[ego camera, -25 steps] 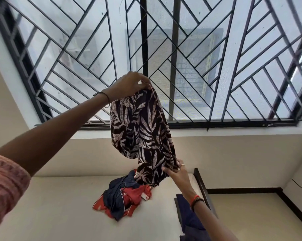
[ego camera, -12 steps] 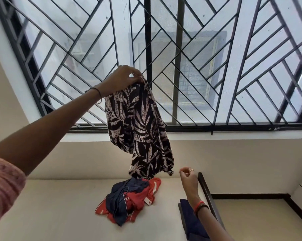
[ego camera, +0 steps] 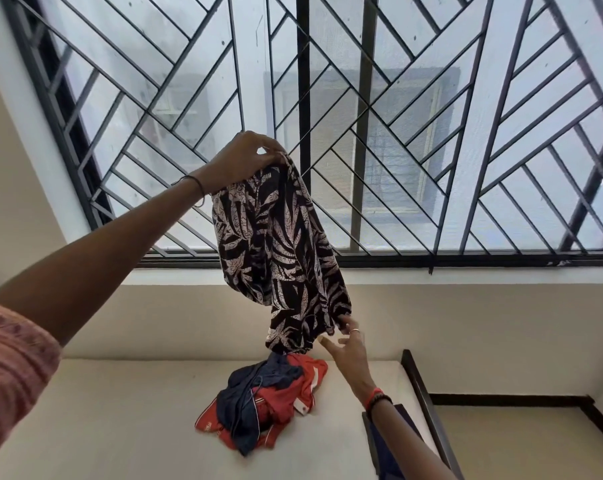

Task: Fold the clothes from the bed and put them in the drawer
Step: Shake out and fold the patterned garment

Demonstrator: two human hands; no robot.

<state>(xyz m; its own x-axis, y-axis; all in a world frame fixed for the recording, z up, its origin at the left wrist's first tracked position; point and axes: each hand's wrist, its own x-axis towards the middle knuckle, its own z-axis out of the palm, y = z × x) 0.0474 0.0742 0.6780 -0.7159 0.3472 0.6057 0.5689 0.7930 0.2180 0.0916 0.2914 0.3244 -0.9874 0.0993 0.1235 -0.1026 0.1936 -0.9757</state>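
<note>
The bed [ego camera: 120, 410] is open to me along its left side and near edge. The red and navy pile [ego camera: 265, 407] lies toward the far edge. The leaf-print garment [ego camera: 279, 258] hangs from the left hand [ego camera: 244, 161] just above the pile and blocks the way down. At the right edge, the dark frame [ego camera: 428, 403] and a navy cloth [ego camera: 381, 455] narrow the passage.

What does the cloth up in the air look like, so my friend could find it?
Look at the big window with black bars. In front of it the left hand holds up a black cloth with pale leaves. The clothes heaped on the bed below are red and navy, with no leaves.
</note>
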